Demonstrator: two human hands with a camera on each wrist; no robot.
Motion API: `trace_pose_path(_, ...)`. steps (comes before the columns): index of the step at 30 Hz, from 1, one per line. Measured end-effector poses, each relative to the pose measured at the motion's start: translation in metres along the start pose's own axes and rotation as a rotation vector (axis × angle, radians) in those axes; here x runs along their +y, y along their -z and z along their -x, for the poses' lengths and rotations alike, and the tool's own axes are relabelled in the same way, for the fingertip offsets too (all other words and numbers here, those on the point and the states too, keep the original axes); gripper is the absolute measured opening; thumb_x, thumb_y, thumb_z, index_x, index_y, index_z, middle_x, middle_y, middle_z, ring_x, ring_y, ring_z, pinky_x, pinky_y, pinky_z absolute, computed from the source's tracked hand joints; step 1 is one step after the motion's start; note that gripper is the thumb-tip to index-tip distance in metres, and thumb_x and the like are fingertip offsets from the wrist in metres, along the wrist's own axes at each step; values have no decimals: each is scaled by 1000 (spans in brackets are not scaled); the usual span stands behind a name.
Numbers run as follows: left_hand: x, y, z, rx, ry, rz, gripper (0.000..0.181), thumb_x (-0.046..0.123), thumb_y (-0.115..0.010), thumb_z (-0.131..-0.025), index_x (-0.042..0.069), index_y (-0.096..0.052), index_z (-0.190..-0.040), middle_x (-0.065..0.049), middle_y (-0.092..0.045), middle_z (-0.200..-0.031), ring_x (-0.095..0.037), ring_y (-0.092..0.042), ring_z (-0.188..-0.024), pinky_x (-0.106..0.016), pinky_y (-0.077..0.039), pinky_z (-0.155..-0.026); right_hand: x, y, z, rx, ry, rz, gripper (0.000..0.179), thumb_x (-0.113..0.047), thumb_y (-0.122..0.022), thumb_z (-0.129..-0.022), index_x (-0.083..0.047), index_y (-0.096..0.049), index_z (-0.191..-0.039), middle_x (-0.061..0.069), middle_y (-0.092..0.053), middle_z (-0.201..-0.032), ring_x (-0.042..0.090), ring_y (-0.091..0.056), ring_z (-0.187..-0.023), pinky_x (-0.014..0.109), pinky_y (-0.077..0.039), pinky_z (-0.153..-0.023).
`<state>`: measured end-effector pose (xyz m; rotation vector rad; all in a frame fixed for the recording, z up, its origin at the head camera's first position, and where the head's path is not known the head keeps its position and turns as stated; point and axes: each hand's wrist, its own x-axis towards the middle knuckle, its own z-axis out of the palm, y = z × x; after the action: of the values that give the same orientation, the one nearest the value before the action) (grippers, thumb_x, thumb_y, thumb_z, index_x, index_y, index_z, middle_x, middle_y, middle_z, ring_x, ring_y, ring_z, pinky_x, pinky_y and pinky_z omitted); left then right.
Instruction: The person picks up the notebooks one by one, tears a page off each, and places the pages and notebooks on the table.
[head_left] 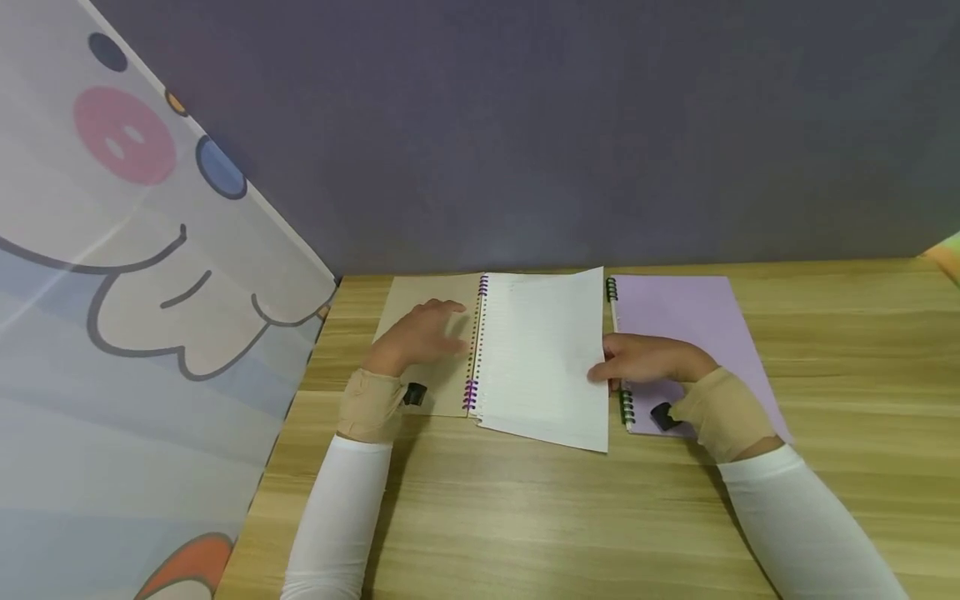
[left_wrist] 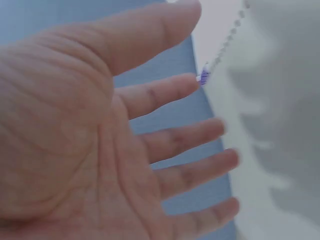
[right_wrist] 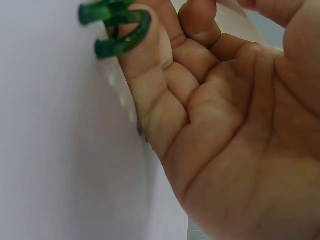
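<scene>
One open notebook (head_left: 450, 388), left of the purple notebook (head_left: 697, 312); one page (head_left: 540, 358), edge nearest the latter pinched in my right grip (head_left: 651, 358), best eased lightly lest it tear at the coil (head_left: 470, 395); my left grip (head_left: 422, 335), fingers spread, farther left.

Along the far edge of the tabletop (head_left: 495, 517) lies an open spiral notebook (head_left: 495, 358), with a second spiral notebook (head_left: 690, 308) just to its right, the latter's coil (head_left: 627, 408) along its left side. A back panel (head_left: 570, 133) stands behind both; a side wall (head_left: 150, 450) borders the tabletop's left. The left hand (head_left: 423, 333) is over the open spiral notebook's left half; the right hand (head_left: 648, 358) is at the right edge of its right page (head_left: 543, 350), partly above the second spiral notebook.
</scene>
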<state>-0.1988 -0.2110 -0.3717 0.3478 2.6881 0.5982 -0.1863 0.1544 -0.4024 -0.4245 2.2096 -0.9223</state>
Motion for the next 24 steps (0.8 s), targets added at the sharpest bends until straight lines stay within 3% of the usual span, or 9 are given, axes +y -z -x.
trace_pose_path(4,1,0,13,-64,-34,-22,74,30,-78,-91,16,-43,-154,-11,-44,-159,-34,-42,-147,-50,-38,-118,0,1,-1,12,-35,13,30,-35,-67,-91,-10,-51,-86,2,-55,-79,16,-43,-69,28,-34,-61)
trace_pose_path(10,4,-19,37,-108,-157,-87,88,28,-89,-78,13,-46,-153,-12,-43,-159,-34,-34,-151,-51,-32,-122,-1,3,-3,16,-39,25,28,-35,-65,-91,-12,-49,-85,0,-46,-78,16,-37,-70,29,-31,-60)
trace_pose_path(16,-3,-39,49,-21,-210,-179,99,31,-94,-72,16,-42,-156,-19,-31,-165,-39,-28,-153,-55,-35,-119,-2,3,-6,-1,-25,11,25,-34,-64,-92,-10,-56,-91,1,-53,-82,16,-42,-73,29,-34,-64)
trace_pose_path(20,-8,-45,51,35,-242,-196,91,30,-93,-74,15,-47,-152,-15,-41,-159,-35,-37,-149,-49,-43,-115,-1,2,-6,-4,-31,9,25,-34,-64,-92,-10,-57,-93,2,-55,-84,17,-45,-76,29,-36,-67)
trace_pose_path(24,-8,-45,52,48,-270,-216,83,30,-91,-76,14,-54,-148,-8,-55,-150,-29,-48,-142,-44,-41,-117,-1,1,-6,0,-41,7,26,-35,-64,-92,-10,-58,-95,2,-58,-85,18,-48,-78,30,-37,-68)
